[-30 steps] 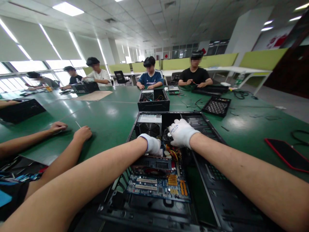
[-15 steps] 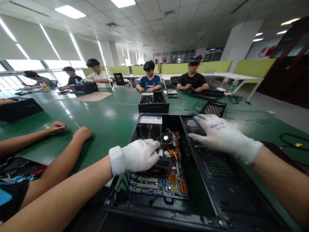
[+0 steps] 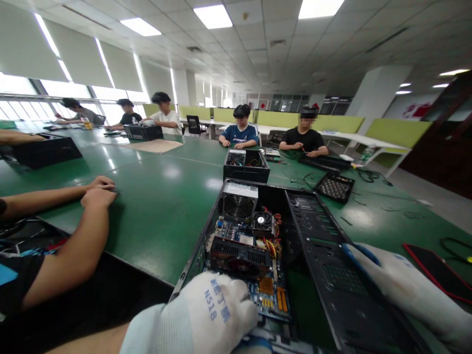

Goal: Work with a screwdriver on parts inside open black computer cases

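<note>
An open black computer case [image 3: 313, 265] lies before me, showing a power supply [image 3: 238, 201], a cooling fan [image 3: 262, 221], a dark graphics card [image 3: 239, 258], bundled wires and a blue motherboard [image 3: 271, 300]. My left hand [image 3: 217, 312], in a white glove, has its fingers curled over the near edge of the case; its fingertips are partly hidden. Gloved as well, my right hand [image 3: 401, 282] holds the right edge of the case, thumb on top, other fingers mostly out of sight.
Another person's bare forearms [image 3: 84, 206] rest on the green table [image 3: 158, 191] at left. A second open case [image 3: 246, 169] stands beyond mine, with a black perforated part [image 3: 335, 187] to its right. Several people sit farther off. A red-edged black mat [image 3: 438, 270] lies at right.
My left hand has come off the graphics card area toward the case's near edge. My right hand has moved nearer and outward from the drive bay. The view has shifted.
</note>
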`<action>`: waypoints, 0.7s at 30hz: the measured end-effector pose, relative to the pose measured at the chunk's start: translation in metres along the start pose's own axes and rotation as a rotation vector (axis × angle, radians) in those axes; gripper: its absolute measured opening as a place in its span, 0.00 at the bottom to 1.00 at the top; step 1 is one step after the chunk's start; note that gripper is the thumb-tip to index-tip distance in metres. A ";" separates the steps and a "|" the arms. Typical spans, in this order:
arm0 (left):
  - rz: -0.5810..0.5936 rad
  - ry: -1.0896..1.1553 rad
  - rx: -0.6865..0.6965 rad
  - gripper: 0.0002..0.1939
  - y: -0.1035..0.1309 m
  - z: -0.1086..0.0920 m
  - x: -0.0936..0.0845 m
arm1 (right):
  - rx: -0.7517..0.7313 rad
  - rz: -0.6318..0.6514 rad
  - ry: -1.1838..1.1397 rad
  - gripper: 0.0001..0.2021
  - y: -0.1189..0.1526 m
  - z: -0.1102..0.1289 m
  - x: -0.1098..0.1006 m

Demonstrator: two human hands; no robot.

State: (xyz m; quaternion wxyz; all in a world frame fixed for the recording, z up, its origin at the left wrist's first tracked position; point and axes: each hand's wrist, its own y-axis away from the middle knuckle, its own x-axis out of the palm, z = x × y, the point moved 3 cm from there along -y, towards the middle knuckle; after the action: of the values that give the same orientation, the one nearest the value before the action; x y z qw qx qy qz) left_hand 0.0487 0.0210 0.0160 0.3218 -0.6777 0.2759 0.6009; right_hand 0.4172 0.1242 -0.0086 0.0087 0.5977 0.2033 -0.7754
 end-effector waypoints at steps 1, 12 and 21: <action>-0.040 -0.027 -0.026 0.17 0.006 0.002 0.000 | 0.035 0.046 -0.021 0.19 -0.003 0.008 0.001; -0.453 -0.183 -0.327 0.11 0.085 0.074 -0.003 | 0.011 0.212 0.015 0.29 -0.083 0.137 0.048; -0.776 -0.123 -0.404 0.17 0.108 0.071 0.051 | -0.335 0.203 0.256 0.20 -0.170 0.271 0.125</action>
State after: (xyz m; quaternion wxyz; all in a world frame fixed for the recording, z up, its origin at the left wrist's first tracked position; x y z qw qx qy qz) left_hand -0.0720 0.0067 -0.0506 0.4005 -0.7434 -0.1415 0.5166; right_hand 0.0877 0.2204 -0.0183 0.1598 0.6989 0.2677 -0.6437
